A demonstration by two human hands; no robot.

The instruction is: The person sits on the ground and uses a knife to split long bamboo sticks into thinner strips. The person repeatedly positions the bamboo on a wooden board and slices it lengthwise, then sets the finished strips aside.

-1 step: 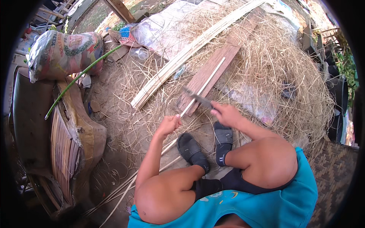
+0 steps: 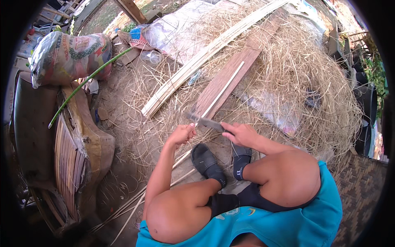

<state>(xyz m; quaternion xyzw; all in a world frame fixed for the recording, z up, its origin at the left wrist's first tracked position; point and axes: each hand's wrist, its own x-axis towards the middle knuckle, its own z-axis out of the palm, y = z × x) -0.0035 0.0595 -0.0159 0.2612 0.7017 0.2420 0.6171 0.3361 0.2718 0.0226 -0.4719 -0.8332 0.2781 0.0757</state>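
Note:
My left hand [image 2: 181, 135] is closed around the near end of a thin pale strip [image 2: 222, 91], likely split bamboo or cane. The strip slants away over a dark wooden board [image 2: 251, 54]. In my right hand [image 2: 242, 134] is the dark handle of a knife [image 2: 207, 122], its fingers wrapped round it. The blade lies across the strip just beyond my left fingers, pointing left. Whether its edge touches the strip cannot be made out.
Heaped pale shavings [image 2: 317, 70] cover the right side. A bundle of pale strips [image 2: 205, 58] lies left of the board. At left are a wooden bench [image 2: 98, 144], a stuffed sack [image 2: 78, 59] and a green stalk [image 2: 88, 79]. A woven mat [image 2: 362, 197] lies at lower right.
My right hand has drawn the knife nearer and leftward along the strip, toward my left hand. My left hand stays almost in place, still holding the strip.

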